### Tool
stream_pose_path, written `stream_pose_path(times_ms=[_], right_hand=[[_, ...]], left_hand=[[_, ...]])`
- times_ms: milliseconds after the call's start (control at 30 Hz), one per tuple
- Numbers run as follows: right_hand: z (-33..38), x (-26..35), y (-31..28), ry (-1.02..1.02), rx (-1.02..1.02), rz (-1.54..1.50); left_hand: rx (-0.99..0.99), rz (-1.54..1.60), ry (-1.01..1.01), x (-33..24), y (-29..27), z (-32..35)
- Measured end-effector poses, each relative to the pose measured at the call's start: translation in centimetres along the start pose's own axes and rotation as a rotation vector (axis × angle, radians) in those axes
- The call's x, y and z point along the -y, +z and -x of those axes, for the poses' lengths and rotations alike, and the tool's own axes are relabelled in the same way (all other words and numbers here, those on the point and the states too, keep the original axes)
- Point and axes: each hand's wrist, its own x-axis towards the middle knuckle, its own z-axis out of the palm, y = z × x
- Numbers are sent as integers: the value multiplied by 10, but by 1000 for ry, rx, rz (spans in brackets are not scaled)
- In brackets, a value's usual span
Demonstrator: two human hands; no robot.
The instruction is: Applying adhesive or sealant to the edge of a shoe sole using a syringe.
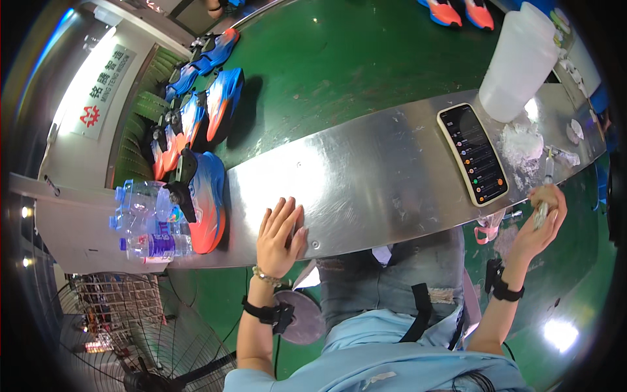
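Note:
My left hand [281,238] lies flat on the metal table [366,176], fingers stretched out and holding nothing. Off the table's right front edge, my right hand [545,219] is closed around a slim, pale stick-like tool [549,171]. Its tip points away from me, toward a whitish crusty patch [522,147] on the tabletop; the exact kind of tool cannot be made out. A blue and orange sneaker [208,202] with a black clamp-like piece at its opening stands left of my left hand. Left of the patch lies a phone [473,155] in a pale case, screen lit.
A white plastic container [518,62] stands at the far right. Clear plastic bottles [147,225] crowd the left end beside the sneaker. Beyond them, more blue and orange sneakers [224,101] line a green belt [339,72]. A wire-guarded fan [144,333] is at lower left.

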Motion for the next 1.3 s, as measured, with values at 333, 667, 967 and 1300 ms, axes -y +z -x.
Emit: stream_pose_path(times_ms=[333,667,967,1300], right_hand=[[-3,-5,-1,170,-48,-209],[-27,-10,7,116,-83,-201],[-40,-33,22,-19,-108,239],[-37,-63,3,10,-253,196]], left_hand=[[-124,91,-41,-1,3,-2],[-105,87,-45,-2,0,-5],[-248,-103,-102,125,-113,-105],[454,-303,-1032,333,-88,-193]])
